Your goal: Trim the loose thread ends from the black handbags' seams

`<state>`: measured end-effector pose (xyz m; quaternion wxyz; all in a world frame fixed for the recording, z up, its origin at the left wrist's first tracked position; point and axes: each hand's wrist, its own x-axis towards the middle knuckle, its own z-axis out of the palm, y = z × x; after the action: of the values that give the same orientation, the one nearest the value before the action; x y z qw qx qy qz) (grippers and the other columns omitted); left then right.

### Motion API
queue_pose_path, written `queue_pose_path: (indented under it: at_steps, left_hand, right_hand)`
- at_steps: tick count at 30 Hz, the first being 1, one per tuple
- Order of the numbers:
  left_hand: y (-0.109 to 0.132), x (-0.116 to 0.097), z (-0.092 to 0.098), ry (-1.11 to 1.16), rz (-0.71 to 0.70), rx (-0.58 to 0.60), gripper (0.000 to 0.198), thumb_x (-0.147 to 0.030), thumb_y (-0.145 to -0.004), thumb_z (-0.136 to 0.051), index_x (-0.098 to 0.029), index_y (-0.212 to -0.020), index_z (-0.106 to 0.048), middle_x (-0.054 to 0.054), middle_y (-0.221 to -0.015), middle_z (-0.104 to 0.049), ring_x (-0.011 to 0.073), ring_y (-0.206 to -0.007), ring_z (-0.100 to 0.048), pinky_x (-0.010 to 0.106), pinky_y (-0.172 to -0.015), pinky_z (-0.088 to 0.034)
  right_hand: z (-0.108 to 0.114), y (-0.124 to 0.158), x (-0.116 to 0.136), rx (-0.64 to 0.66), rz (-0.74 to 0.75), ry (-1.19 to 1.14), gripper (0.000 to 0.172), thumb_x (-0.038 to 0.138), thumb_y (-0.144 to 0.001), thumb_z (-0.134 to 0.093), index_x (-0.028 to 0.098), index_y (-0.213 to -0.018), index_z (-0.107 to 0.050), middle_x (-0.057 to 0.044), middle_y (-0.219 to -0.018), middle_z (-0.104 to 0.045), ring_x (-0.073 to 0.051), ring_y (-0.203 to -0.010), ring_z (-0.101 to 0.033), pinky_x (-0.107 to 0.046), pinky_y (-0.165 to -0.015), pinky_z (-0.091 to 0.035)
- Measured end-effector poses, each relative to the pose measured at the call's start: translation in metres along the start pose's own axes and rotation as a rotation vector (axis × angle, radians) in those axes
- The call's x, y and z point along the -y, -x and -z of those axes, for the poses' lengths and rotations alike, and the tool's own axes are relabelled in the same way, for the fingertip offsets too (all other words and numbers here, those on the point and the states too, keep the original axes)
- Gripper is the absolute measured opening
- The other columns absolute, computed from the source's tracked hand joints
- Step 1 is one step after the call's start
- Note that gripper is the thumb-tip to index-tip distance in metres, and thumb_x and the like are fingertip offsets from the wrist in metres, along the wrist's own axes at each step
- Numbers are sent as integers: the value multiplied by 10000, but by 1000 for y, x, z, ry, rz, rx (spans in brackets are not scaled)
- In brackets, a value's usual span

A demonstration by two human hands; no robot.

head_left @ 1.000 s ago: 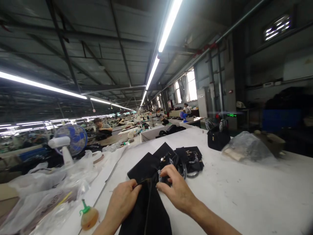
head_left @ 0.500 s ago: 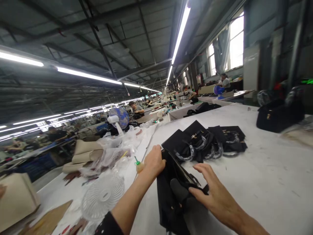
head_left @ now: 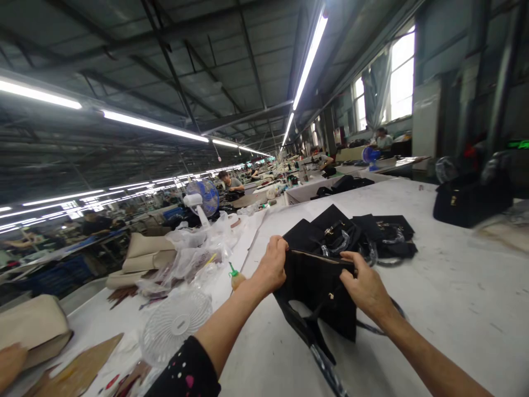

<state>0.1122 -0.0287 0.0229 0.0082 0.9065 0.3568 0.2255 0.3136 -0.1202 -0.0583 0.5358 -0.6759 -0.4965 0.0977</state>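
Note:
A black handbag (head_left: 320, 289) is held up over the white table in front of me, its top edge stretched between my hands. My left hand (head_left: 273, 264) grips the top left corner, thumb and fingers closed on it. At the top right corner, my right hand (head_left: 366, 286) pinches the same edge. One plastic-wrapped handle (head_left: 326, 372) hangs down toward me, and another strap shows behind my right wrist. A small gold-coloured fitting is visible on the black panel. Just beyond lie several more black handbags (head_left: 388, 234) with wrapped handles.
To the left are a white fan (head_left: 177, 322), a green-tipped bottle (head_left: 235, 277), crumpled clear plastic (head_left: 215, 242) and beige bag pieces (head_left: 144, 256). Another person's hand (head_left: 11, 361) is by a beige bag (head_left: 37, 328). A black bag (head_left: 471, 198) stands far right on the white table (head_left: 454, 309).
My right hand, open beside the bag before, has closed on its top edge. The bag has been turned and spread wider, and a wrapped handle now hangs at the front.

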Motion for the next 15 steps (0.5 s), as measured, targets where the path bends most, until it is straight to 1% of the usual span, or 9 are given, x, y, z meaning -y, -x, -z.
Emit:
queue_pose_path:
  at_steps: [1,3,6,8,10,13,15]
  left_hand:
    - [-1,2,-1,-2,38,-9,492,69,-545,-384,-213,-948,-385,60,-1090,-378,161,-962,-434,277,-868,-433]
    - [-2,5,-3,-14,76,8,427,62,-584,-395,-212,-912,-403,53,-1077,-391,156,-922,-445,276,-830,-442]
    - [-6,8,-5,-51,30,67,327,4,-647,-486,-207,-894,-446,47,-1076,-426,172,-967,-440,296,-866,-431]
    - [-10,9,-7,-98,-4,83,273,-86,-690,-579,-205,-916,-484,46,-1077,-452,193,-996,-434,325,-888,-418]
    - [-17,10,-8,-142,-21,77,239,-217,-723,-648,-201,-927,-524,52,-1061,-478,211,-995,-438,349,-883,-411]
    - [-31,12,-13,-159,-24,71,249,-383,-749,-658,-196,-895,-581,59,-1013,-508,219,-971,-454,350,-849,-410]
    - [-42,14,-17,-162,-16,67,270,-431,-746,-656,-200,-878,-612,58,-993,-518,222,-965,-459,344,-829,-407]
  right_hand:
    - [0,-3,-2,2,-14,-15,366,228,-747,-448,217,-1105,-525,-47,-1041,-654,-205,-965,-612,-343,-873,-456]
    - [1,-6,-5,11,-26,-26,354,250,-745,-459,226,-1089,-541,-35,-1010,-664,-203,-934,-618,-334,-845,-462]
    - [2,-4,-7,30,6,-36,358,268,-746,-457,227,-1088,-554,-32,-994,-665,-200,-873,-622,-323,-796,-468]
    - [2,-3,-7,37,29,-42,358,274,-750,-446,221,-1084,-562,-34,-983,-664,-197,-844,-620,-321,-777,-466]
    - [3,-3,-8,31,25,-47,353,283,-751,-443,215,-1074,-568,-34,-948,-666,-197,-824,-616,-321,-758,-466]
    - [3,-9,-12,20,-12,-67,356,289,-739,-454,213,-1064,-578,-27,-893,-666,-190,-780,-610,-316,-722,-468]
    - [3,-14,-17,25,-36,-101,360,290,-733,-462,211,-1062,-586,-19,-871,-665,-179,-746,-605,-306,-699,-469]
